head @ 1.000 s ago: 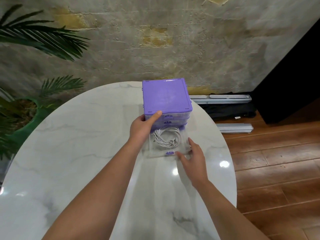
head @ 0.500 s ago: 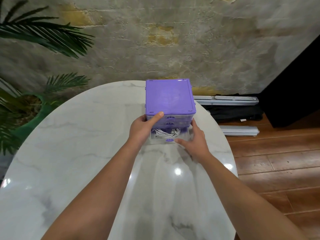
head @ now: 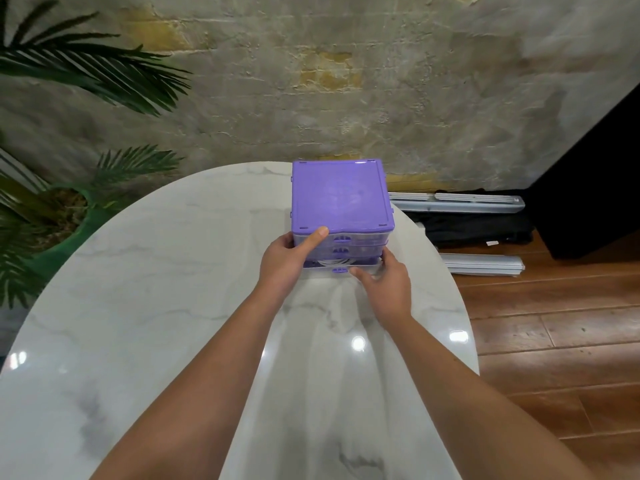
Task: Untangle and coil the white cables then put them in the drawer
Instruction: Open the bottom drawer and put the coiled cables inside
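A small purple drawer unit (head: 341, 194) with clear drawers stands at the far side of the white marble table (head: 138, 306). Its bottom drawer (head: 363, 270) is almost pushed in, and only a sliver of the coiled white cables (head: 334, 262) shows through the gap. My left hand (head: 289, 261) grips the unit's front left corner, thumb on the purple top edge. My right hand (head: 382, 284) presses on the bottom drawer's front, near its purple handle and right corner.
A palm in a green pot (head: 65, 237) stands left of the table. On the wooden floor at the right lie grey metal bars (head: 481, 265) and a black bag (head: 478, 226). A rough plaster wall rises behind.
My right hand has pushed the bottom drawer with the cable coil from wide open to nearly closed. My left hand has stayed on the unit's corner.
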Motion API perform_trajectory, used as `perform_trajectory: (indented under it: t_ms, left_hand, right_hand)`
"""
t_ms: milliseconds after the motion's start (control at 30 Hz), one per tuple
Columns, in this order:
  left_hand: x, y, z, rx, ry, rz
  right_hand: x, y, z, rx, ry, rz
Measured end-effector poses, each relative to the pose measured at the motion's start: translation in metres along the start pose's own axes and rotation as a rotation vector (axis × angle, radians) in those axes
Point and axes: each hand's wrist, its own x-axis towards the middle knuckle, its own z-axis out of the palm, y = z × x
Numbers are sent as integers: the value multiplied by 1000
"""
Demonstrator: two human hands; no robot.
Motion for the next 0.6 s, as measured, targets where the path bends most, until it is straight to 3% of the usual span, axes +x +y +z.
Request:
perform_trajectory:
  t_ms: [133, 600]
  left_hand:
    - [0, -1, 0, -5, 2, 4]
    - [1, -5, 0, -9, 0, 23]
  right_hand:
    - [3, -4, 2, -6, 65, 59]
    - [9, -5, -7, -47, 38, 131]
